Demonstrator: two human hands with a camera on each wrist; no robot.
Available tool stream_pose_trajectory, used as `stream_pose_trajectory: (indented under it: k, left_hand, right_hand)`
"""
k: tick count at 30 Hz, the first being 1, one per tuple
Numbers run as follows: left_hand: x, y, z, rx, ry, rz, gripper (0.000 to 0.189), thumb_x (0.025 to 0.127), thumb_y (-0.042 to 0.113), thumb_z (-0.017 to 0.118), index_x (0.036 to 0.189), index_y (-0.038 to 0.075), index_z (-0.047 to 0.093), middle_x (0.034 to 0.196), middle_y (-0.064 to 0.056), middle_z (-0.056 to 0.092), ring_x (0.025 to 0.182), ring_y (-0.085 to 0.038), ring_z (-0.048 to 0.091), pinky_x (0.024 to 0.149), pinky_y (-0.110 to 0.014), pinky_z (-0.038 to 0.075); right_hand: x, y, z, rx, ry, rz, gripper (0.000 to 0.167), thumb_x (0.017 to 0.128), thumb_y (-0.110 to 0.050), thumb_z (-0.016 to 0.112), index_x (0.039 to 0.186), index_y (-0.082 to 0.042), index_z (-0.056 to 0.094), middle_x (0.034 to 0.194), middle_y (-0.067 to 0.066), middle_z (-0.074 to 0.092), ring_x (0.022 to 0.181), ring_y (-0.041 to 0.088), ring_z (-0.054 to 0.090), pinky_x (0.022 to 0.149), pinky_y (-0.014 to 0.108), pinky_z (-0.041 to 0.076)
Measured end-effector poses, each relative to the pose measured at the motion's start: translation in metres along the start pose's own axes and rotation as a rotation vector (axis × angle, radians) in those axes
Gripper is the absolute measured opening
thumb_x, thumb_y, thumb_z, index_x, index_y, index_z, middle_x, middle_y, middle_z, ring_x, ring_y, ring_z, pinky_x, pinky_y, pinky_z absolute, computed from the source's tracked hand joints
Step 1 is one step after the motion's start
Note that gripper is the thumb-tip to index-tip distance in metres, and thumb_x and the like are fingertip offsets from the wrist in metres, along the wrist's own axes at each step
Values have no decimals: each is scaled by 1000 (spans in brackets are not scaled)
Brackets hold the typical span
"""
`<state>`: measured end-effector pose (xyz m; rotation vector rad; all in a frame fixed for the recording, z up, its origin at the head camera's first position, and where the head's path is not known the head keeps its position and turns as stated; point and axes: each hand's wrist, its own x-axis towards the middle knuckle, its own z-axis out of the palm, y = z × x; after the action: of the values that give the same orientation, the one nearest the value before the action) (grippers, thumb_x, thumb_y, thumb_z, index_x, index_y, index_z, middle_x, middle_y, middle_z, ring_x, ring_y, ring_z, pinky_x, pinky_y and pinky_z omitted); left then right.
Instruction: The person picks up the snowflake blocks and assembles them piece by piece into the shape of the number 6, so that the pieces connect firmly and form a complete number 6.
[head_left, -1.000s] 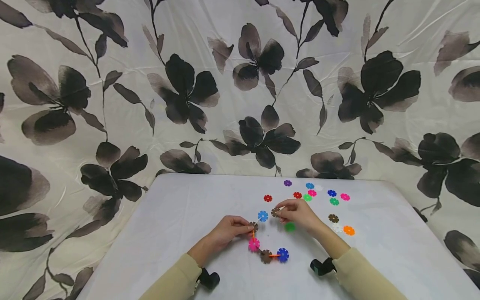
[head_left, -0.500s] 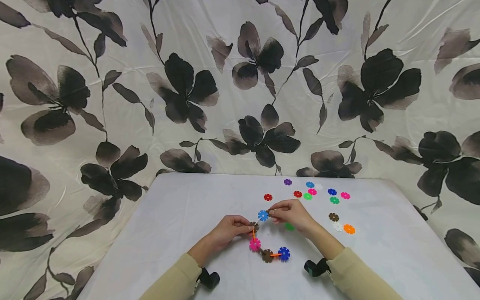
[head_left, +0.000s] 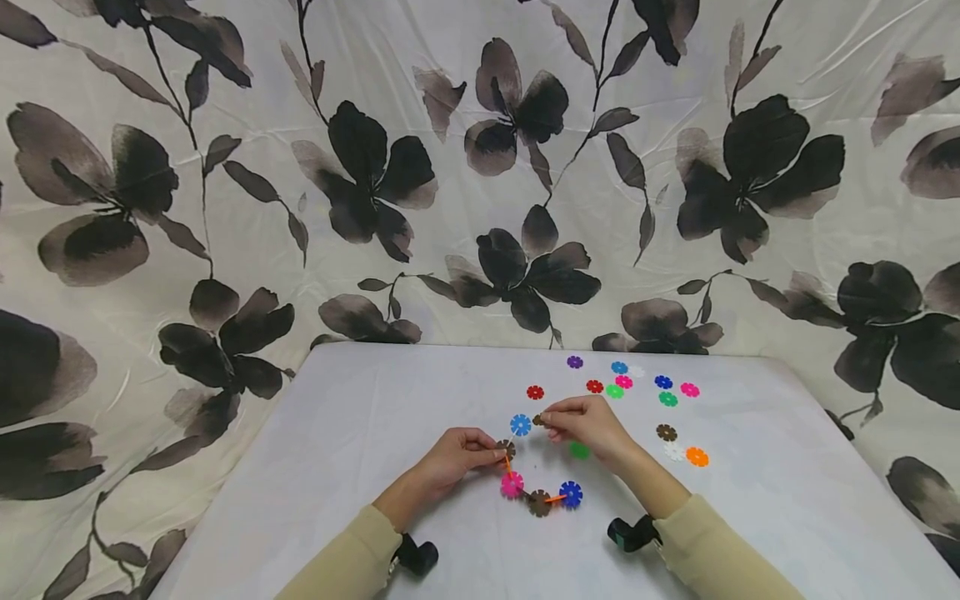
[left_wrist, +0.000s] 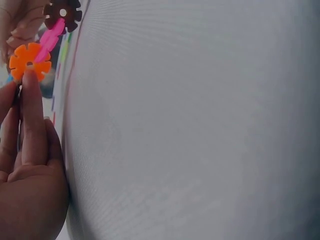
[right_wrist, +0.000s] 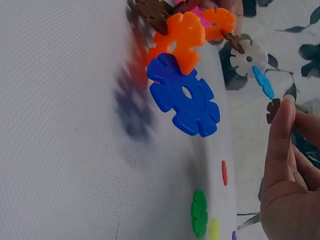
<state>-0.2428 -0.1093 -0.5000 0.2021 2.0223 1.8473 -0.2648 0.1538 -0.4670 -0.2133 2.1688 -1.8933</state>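
Observation:
My left hand (head_left: 453, 458) pinches a brown notched flower disc (head_left: 507, 451) that belongs to a curved chain of interlocked discs. Above the fingertips the chain runs through a white disc (right_wrist: 243, 62) to a light blue disc (head_left: 521, 425). Below, it continues through orange (left_wrist: 26, 62), pink (head_left: 512, 485), brown (head_left: 538, 503) and another orange disc (right_wrist: 182, 37) to a dark blue disc (head_left: 571, 496) at the end. Between thumb and finger, my right hand (head_left: 588, 425) holds a loose brown disc (right_wrist: 273, 111) at the light blue disc's edge. Whether their slots engage, I cannot tell.
Under the right hand lies a green disc (head_left: 579, 450). Several loose discs lie farther back, including a red disc (head_left: 535, 392) and a purple disc (head_left: 574, 362). To the right are brown (head_left: 667, 432), white and orange (head_left: 697, 457) discs on the white table (head_left: 360, 392).
My right hand has brought its brown disc leftward to the light blue disc. The chain's dark blue end has shifted slightly up and right. My left hand keeps its pinch, nearly still.

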Motion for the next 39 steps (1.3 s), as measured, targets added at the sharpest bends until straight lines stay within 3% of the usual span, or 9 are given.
stream_pose_trajectory:
  k: [8,17,23,29,34,39]
  left_hand:
    - [1,-1,0,11,-11,-6,16,91,9,78,102,-1,72,98,-10,77,88,-18,72,85,-29,57]
    - [3,1,-3,28,-63,16,28,93,14,76,116,-1,70,105,-11,77,97,-20,72,96,-35,53]
    - [5,2,-2,63,-39,28,30,97,21,73,117,-1,72,105,-7,76,98,-15,68,95,-35,52]
    - [8,1,-1,57,-30,49,26,100,17,67,116,-3,71,101,-6,76,94,-14,68,94,-34,54]
    - [9,1,2,28,-16,74,24,101,15,67,113,-5,71,96,-8,76,87,-13,69,90,-31,55]
    - [9,0,3,14,0,72,23,100,14,67,111,-6,71,91,-7,76,83,-12,69,86,-29,55]
  right_hand:
    - [2,-3,6,8,8,34,29,96,-14,73,114,9,72,110,27,73,74,14,71,77,32,61]
    - [6,-6,12,-14,-13,36,27,97,-16,73,110,8,74,108,26,73,73,13,71,74,28,60]
    - [8,-6,18,0,-9,43,24,96,-13,73,108,8,74,100,19,76,72,13,71,73,28,60]
    - [8,-4,23,23,-21,60,24,95,-11,73,107,10,74,97,20,75,71,12,70,71,26,60]
    - [6,-4,25,35,-60,49,26,95,-10,72,108,12,72,99,23,75,72,11,70,73,27,60]
    - [3,-3,21,2,-153,52,27,96,-14,72,112,9,73,105,24,74,76,13,71,77,29,60]
